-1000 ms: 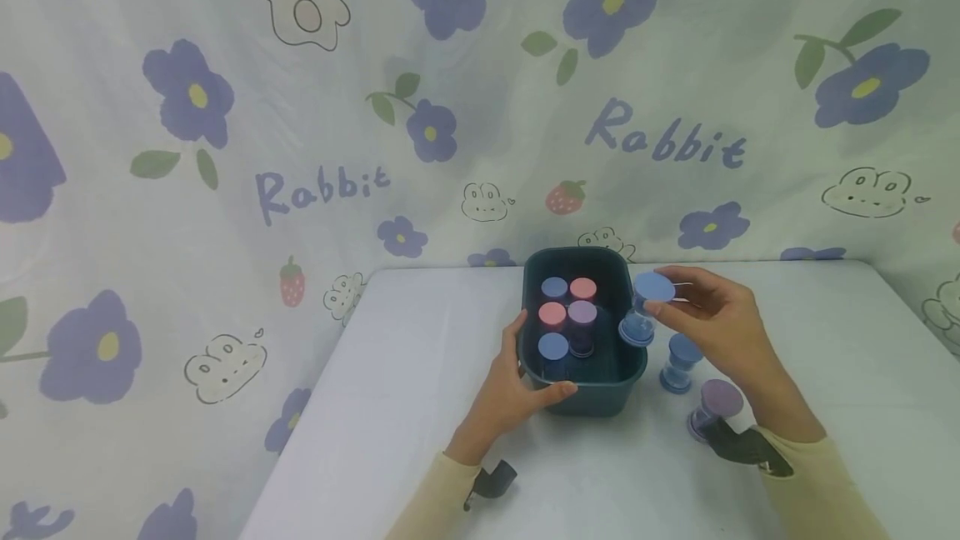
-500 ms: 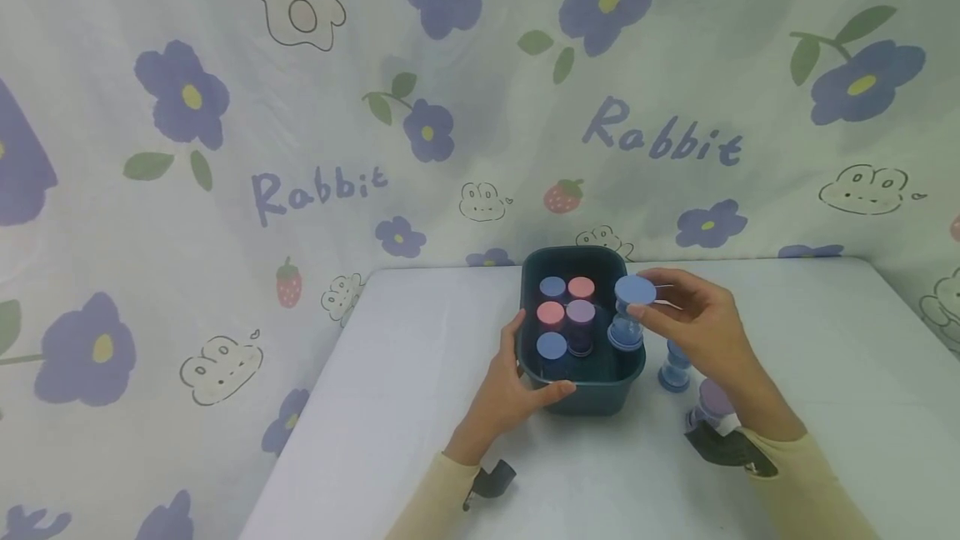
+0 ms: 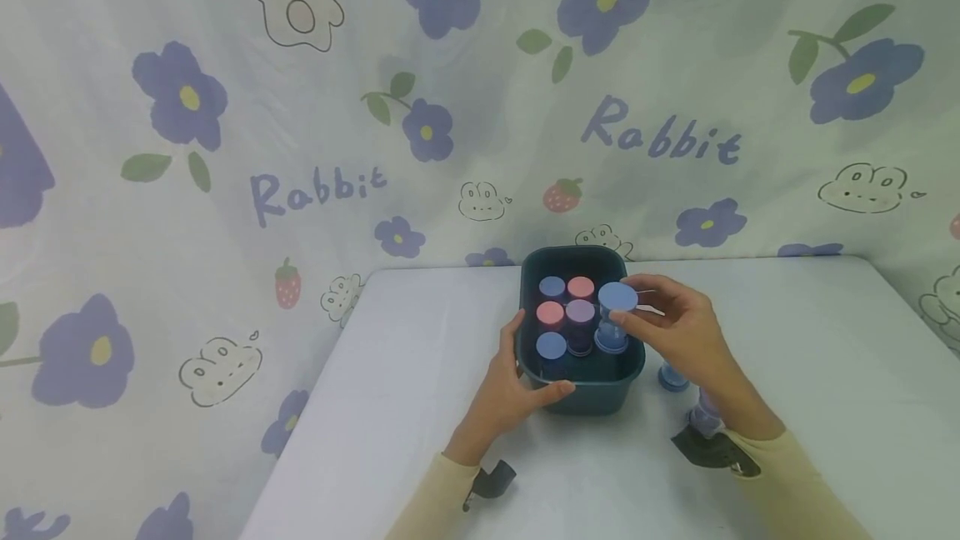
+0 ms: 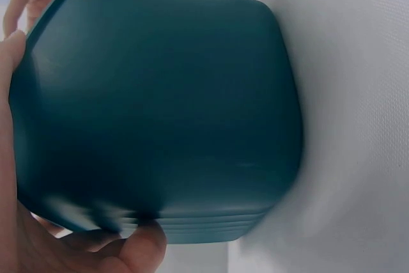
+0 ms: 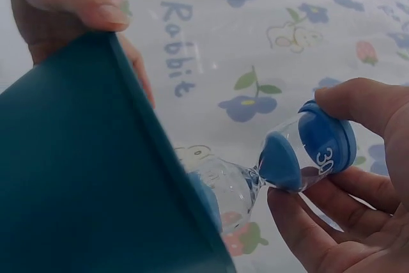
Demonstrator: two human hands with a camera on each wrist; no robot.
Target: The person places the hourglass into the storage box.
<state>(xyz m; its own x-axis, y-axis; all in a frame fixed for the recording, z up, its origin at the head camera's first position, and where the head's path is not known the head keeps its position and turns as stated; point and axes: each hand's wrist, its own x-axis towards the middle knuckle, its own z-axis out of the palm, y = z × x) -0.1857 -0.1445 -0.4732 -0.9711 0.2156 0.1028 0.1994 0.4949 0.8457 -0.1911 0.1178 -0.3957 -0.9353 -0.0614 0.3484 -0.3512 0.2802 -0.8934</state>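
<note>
The right hand (image 3: 678,332) pinches a blue-capped glass sand timer (image 3: 615,319) by its upper cap, thumb on one side and fingers curled round the other; the right wrist view shows the number 30 on that cap. The timer hangs upright with its lower end inside the dark teal rectangular plastic bin (image 3: 581,394), on the bin's right side, just beside the purple-capped timer (image 3: 581,325) that stands there. Whether its base touches the bin floor cannot be told.

The left hand (image 3: 517,382) grips the bin's near left corner, thumb along the front wall and fingers curled over the left rim, and the left wrist view shows the thumb (image 4: 137,247) pressed under the wall. The bin sits on the white desk (image 3: 420,373) and already holds two pink-capped timers (image 3: 581,287) and two more blue-capped timers (image 3: 552,346), all upright in close rows.

Setting this one down well probably means keeping it vertical and lowering it straight into the free space on the right, so that the glass does not knock its neighbour. The left hand's hold should keep the bin from sliding. Two further timers (image 3: 673,377) stand on the desk just right of the bin, partly hidden behind the right wrist, near enough for a sleeve to tip them.
</note>
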